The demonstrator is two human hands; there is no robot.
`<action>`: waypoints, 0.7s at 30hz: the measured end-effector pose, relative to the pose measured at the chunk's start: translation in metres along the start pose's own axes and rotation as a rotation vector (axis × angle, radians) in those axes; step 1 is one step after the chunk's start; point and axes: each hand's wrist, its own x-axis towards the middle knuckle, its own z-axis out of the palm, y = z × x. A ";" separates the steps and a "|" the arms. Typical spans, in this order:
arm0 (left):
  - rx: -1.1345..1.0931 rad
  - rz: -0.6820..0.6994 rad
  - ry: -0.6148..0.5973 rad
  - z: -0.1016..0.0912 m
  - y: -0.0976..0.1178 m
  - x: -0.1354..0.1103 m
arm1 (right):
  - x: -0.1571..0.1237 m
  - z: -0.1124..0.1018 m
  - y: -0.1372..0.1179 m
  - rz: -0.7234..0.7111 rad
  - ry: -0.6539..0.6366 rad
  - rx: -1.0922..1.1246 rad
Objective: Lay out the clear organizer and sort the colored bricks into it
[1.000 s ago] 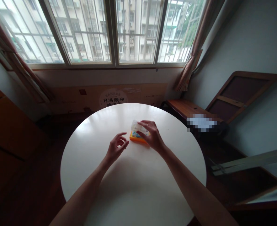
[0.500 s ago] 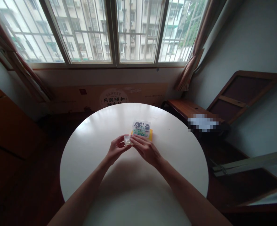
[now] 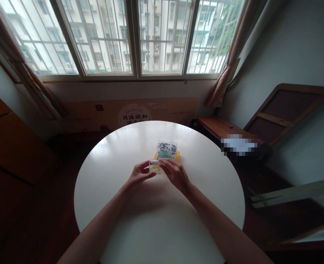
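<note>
Clear plastic makes up the small box [image 3: 154, 167] held between the hands near the middle of the table, with yellow bits showing in its lower part. The left hand [image 3: 138, 173] grips its left side, thumb low and fingers above. The right hand [image 3: 177, 174] has its fingers bent over the right edge; how firmly they press cannot be told.

Just behind, a clear case [image 3: 167, 147] with dark and green pieces lies over a yellow tray [image 3: 179, 157], whose front the right hand partly hides. As for progress, the box is in hand and not yet set down, while the case seems left alone, gripped by neither hand. Whether the box's lid is loose or shut is too small to judge.

All this is on a round white table [image 3: 162, 223]; beyond are a printed panel [image 3: 93, 110] and a barred window [image 3: 162, 62].
</note>
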 end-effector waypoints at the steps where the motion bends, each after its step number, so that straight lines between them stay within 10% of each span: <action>1: -0.001 -0.006 -0.025 0.000 0.002 0.000 | 0.000 -0.001 0.001 0.058 0.054 0.036; 11: 0.017 -0.046 -0.236 0.011 0.016 -0.011 | 0.001 0.004 0.016 0.563 0.344 0.529; 21: 0.223 -0.094 -0.161 0.005 0.041 -0.008 | -0.002 0.006 0.018 0.483 0.238 0.348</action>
